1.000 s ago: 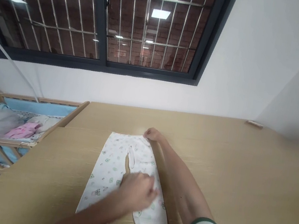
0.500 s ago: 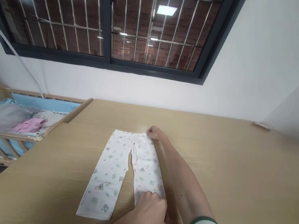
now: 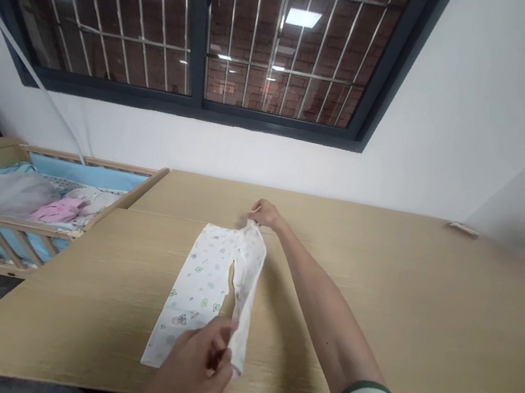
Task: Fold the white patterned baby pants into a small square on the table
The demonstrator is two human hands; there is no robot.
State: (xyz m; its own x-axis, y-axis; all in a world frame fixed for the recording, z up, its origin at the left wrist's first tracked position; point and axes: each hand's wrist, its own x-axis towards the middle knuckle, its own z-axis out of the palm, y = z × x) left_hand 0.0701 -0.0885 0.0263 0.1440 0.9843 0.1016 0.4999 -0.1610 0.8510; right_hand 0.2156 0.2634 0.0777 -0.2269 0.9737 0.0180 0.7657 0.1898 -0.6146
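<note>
White baby pants [image 3: 199, 280], printed with small green and pink motifs, lie on a wooden tabletop. The left-side leg is flat, while the right-side leg is raised and turned partly over toward it. At the waistband's right corner, my right hand [image 3: 264, 214] is closed in a pinch, lifting the cloth a little. My left hand [image 3: 194, 371] is curled near the hem end of the right-side leg, its fingertips at that leg's edge. It covers part of the lower legs, and its exact grip on the cloth is partly hidden.
The wooden tabletop [image 3: 376, 298] runs to a white wall. A wooden crib [image 3: 8, 223] with blue lining, bedding and a pink cloth [image 3: 58, 209] stands at the left. A small flat object [image 3: 463, 228] lies by the far right edge. A dark-framed barred window [image 3: 276, 121] is above.
Both hands have moved left, carrying the right-side leg of the pants inward. That leg was flat and spread out; now it is lifted and partly folded. The view has shifted slightly.
</note>
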